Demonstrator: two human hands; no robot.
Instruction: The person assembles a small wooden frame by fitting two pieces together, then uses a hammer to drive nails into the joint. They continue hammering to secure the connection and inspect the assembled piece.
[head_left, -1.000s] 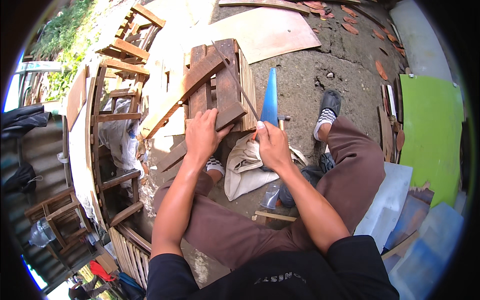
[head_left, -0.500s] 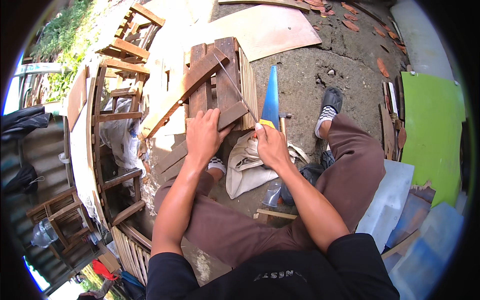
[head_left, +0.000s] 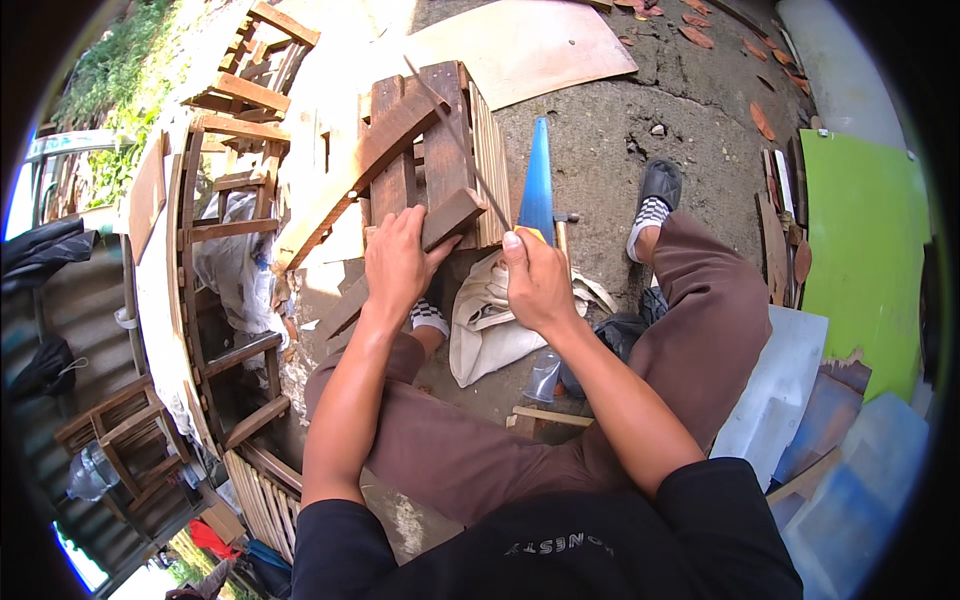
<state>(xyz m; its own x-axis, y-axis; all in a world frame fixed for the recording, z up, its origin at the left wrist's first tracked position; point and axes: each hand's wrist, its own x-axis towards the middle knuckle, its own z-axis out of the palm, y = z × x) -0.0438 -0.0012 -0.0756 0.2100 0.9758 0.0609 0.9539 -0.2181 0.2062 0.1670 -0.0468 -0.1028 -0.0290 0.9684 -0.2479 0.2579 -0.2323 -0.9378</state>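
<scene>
**Thin rod close to the bracing hand at the wooden crate**

While the left hand (head_left: 398,262) is pressing flat on the wooden crate (head_left: 425,150), fingers together and lying over a loose dark slat (head_left: 452,216) at the crate's near corner, the right hand (head_left: 537,280) is sitting just right of that corner, fingers curled tight around a yellow-handled tool (head_left: 533,235) with a thin metal rod (head_left: 458,130) running up across the crate's boards. What the tip is doing is too fine to tell. The risk I'm judging: the rod is passing right beside the left fingertips, so a slip could be catching them, and the loose slat could be shifting under the palm. A blue saw blade (head_left: 538,185) is lying just right of the crate, edge near the working hand. Below the crate a cream cloth bag (head_left: 490,325) is slumping on rough concrete ground (head_left: 690,130); left of the crate, wooden frames (head_left: 225,180) are stacking up outdoors in hard sun.
</scene>
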